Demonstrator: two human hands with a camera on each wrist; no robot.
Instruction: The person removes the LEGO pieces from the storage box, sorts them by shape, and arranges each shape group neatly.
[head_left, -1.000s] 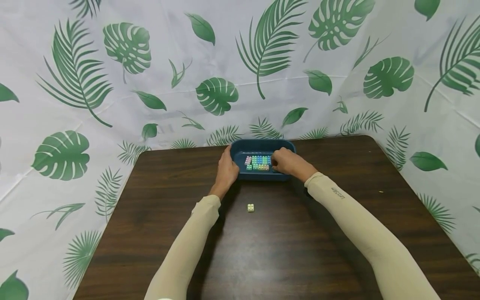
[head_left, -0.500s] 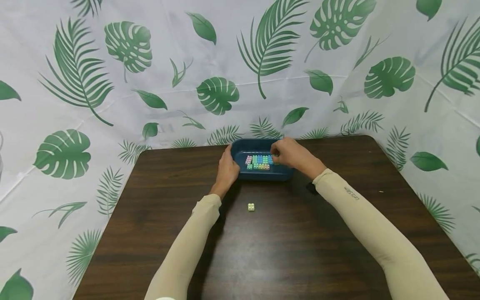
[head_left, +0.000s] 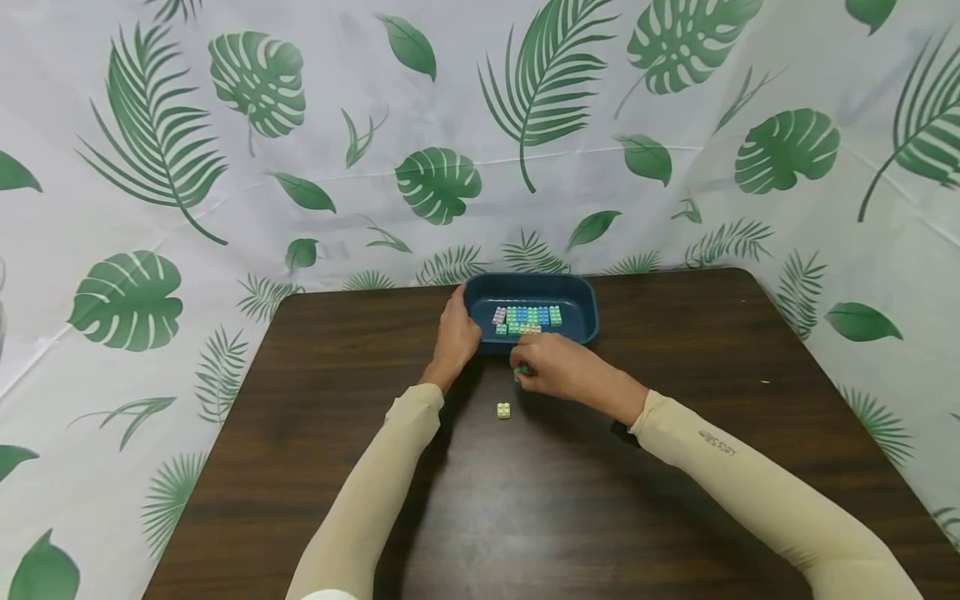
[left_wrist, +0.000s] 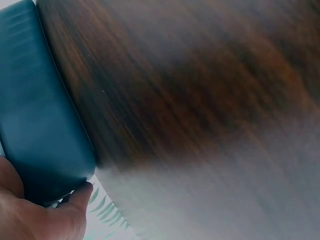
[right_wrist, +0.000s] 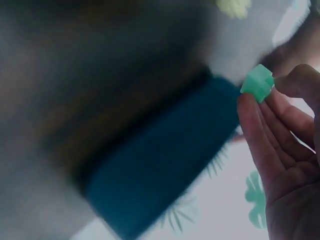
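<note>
A dark blue tray [head_left: 577, 329] stands near the table's back edge, with several toy bricks [head_left: 534, 315] in pink, green, blue and yellowish tones laid close together inside it. My left hand [head_left: 456, 333] holds the tray's left end; the left wrist view has thumb and fingers [left_wrist: 75, 205] around its corner. In front of the tray, my right hand [head_left: 558, 367] pinches a small green toy brick [right_wrist: 258, 83] between thumb and fingertips, above the table. A pale yellow toy brick [head_left: 503, 410] lies on the table, a little nearer than the right hand.
The dark wooden table [head_left: 337, 433] has rounded back corners. Behind it and at both sides hangs a white sheet [head_left: 337, 75] printed with green leaves. A tiny pale speck [head_left: 765, 382] lies on the table's right part.
My right hand has come out of the tray toward me, bringing a green toy brick. The left hand has stayed on the tray, and the yellow brick lies where it was.
</note>
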